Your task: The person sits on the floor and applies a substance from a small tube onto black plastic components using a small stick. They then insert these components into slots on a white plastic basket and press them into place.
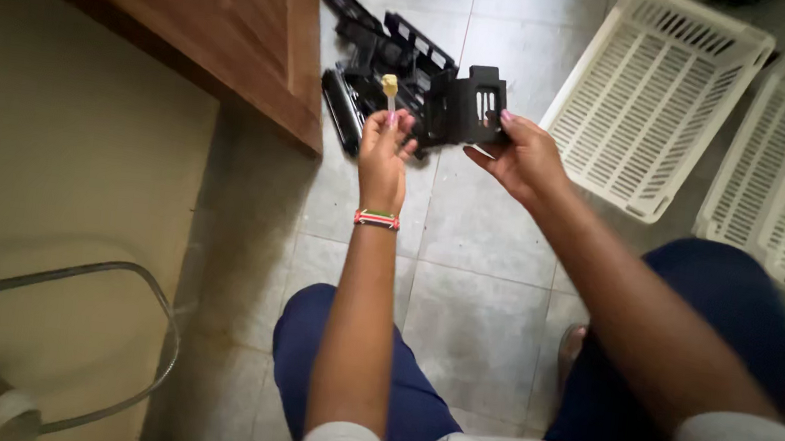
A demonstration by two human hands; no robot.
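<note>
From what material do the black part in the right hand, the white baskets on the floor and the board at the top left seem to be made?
The black part in the right hand looks like moulded plastic, matte, with thin walls and cut slots. The white baskets also look plastic: a regular slotted grid, slightly glossy. The board looks like wood or wood veneer, brown with visible grain; which one cannot be told.

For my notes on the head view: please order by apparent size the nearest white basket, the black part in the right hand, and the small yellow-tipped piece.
1. White basket
2. Black part
3. Yellow-tipped piece

The black part is nearer the camera.
</note>
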